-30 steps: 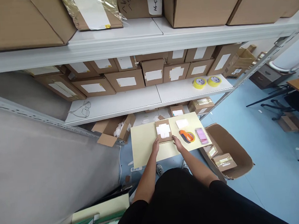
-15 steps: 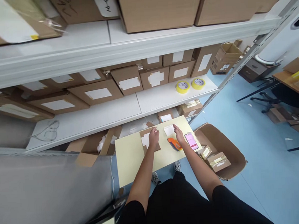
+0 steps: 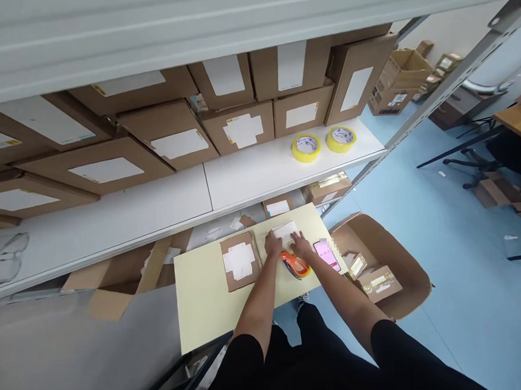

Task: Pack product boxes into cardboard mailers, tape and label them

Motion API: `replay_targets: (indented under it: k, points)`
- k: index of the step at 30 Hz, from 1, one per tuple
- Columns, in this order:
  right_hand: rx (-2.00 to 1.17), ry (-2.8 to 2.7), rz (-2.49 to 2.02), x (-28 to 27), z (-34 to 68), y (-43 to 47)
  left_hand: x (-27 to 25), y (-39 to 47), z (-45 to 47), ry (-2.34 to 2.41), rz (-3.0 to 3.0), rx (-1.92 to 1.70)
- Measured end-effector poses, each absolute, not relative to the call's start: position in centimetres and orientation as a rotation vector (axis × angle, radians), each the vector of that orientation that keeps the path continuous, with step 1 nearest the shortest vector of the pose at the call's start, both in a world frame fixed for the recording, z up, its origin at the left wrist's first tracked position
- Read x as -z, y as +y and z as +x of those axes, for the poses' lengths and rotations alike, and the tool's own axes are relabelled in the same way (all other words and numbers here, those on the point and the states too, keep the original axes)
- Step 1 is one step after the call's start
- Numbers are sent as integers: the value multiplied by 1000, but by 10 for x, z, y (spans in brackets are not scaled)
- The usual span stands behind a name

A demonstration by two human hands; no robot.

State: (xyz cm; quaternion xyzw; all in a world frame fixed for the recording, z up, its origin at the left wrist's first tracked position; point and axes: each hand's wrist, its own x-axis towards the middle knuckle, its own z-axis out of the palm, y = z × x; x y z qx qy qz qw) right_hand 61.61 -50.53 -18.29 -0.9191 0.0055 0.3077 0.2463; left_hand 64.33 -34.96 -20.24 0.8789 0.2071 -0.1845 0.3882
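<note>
A small white rectangular stack or packet (image 3: 285, 231) lies near the far edge of the pale yellow table (image 3: 200, 303); its exact kind is unclear. At its left end, my left hand (image 3: 272, 244) has its fingers curled onto the edge. My right hand (image 3: 301, 245) touches the near right corner with its fingertips, fingers spread. Just below the hands sits an orange tape dispenser (image 3: 294, 264). To the left lies a flat cardboard box (image 3: 230, 281) with a white cross-shaped label (image 3: 239, 261). A phone (image 3: 327, 255) with a pink screen rests right of my right hand.
Shelving (image 3: 164, 194) in front carries labelled cardboard boxes (image 3: 165, 136), two yellow tape rolls (image 3: 306, 148) and glasses (image 3: 5, 258). A large open carton (image 3: 404, 263) holding small parcels stands right of the table. Another open carton (image 3: 112, 293) sits at lower left.
Both hands have come down onto the white packet, where before they hovered above the table. My view has shifted down, and the cardboard box's label is now uncovered.
</note>
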Motion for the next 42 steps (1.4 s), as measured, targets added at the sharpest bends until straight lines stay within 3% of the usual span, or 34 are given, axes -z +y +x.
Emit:
replay_targets:
  k: [7, 14, 18, 25, 42]
  points:
    - [-789, 35, -2468, 189, 611, -499, 191, -342, 644, 388, 2315, 425]
    - [-223, 286, -1872, 159, 621, -525, 144, -315, 656, -112, 2061, 343]
    - [-305, 275, -1484, 126, 624, -545, 97, -303, 670, -175, 1986, 532]
    - [-231, 341, -1381, 93, 615, -570, 44, -302, 699, -286, 1891, 737]
    - [-119, 330, -1157, 57, 607, -606, 44, -345, 702, -176, 1864, 567]
